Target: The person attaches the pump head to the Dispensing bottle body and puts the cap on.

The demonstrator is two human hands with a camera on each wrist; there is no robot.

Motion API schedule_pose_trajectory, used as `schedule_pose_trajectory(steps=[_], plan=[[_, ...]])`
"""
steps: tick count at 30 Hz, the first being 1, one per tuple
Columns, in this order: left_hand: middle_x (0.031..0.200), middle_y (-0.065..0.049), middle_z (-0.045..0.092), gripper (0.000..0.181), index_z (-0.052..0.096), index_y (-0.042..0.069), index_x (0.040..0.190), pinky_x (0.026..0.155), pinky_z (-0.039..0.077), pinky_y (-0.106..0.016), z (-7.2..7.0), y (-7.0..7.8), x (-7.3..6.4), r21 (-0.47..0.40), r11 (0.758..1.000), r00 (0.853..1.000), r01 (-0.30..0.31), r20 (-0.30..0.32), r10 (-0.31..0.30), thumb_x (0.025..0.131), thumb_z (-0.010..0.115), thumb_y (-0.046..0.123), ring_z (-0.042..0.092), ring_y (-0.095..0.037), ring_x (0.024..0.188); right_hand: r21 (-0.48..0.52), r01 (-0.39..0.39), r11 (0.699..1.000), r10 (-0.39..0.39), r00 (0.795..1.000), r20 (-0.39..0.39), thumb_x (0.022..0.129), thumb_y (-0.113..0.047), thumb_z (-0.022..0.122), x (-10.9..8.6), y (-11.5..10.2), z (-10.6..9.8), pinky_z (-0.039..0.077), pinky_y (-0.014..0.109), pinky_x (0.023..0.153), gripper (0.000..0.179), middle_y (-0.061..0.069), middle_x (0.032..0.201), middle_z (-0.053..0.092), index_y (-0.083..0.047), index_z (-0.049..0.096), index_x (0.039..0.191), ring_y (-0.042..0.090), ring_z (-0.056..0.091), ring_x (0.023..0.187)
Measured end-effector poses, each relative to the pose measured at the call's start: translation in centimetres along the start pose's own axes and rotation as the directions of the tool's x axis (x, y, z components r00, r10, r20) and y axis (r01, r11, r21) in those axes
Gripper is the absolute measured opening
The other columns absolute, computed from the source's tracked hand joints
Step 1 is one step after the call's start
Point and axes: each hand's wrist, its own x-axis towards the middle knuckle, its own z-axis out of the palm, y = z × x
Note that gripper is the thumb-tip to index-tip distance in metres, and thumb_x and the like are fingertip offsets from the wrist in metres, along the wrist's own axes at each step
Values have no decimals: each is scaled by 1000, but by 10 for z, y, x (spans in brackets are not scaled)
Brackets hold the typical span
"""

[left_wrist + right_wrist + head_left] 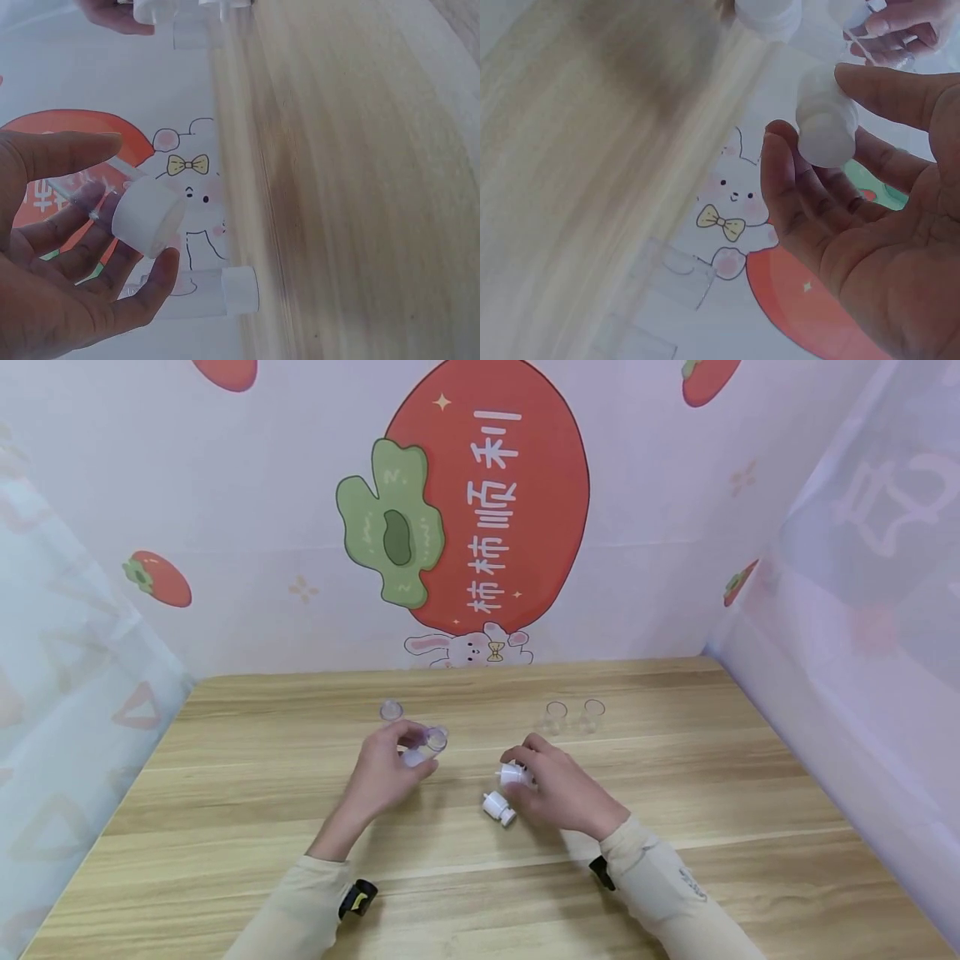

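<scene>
Steady the clear bottle [427,747] pinched in left hand [384,770]; level what looks like a white pump top [513,775] pinched in right hand [561,783].

I am holding a clear, glossy plastic cylinder [437,741] with a smooth white plastic cap [148,216], and a smooth, white, stepped plastic fitting [826,127]. My cream cloth sleeves [288,906] are looking matt; the pale brown, wood-grained tabletop [225,818] is looking satiny (quite smooth, too), and the white printed sheet [262,468] is looking matt.
</scene>
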Motion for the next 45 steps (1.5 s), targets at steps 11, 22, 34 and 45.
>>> schedule_pose_trajectory(steps=[11,22,34,45], plan=[[100,-13,70,37,70,-4,110,87,50,-45,11,3,-1,1,1000,999,-26,32,26,75,83,-2,64,-30,97,33,31,999,-28,997,-67,92,-6,73,2,1,-8,54,31,77,29,3,106,56,-5,68,121,15,58,88],[104,-13,71,38,70,-3,111,92,52,-46,18,7,-4,-6,999,998,-47,49,47,75,82,-3,65,-29,100,18,60,998,-58,994,-94,90,-6,75,4,0,-12,53,32,78,32,3,109,62,-4,68,121,16,58,93],[103,-12,71,37,71,-1,107,91,53,-45,24,10,-4,8,1000,996,-17,91,16,72,80,-6,66,-28,99,90,90,992,-79,990,-121,90,-4,74,7,-2,-16,55,34,73,31,3,107,64,-2,67,120,14,59,89],[102,-13,72,34,72,-1,106,90,54,-45,28,12,-3,-3,999,994,-44,97,44,73,79,-5,67,-28,98,124,88,988,-72,989,-127,89,-2,76,9,-5,-22,56,32,77,29,2,105,63,-5,68,117,15,60,90]])
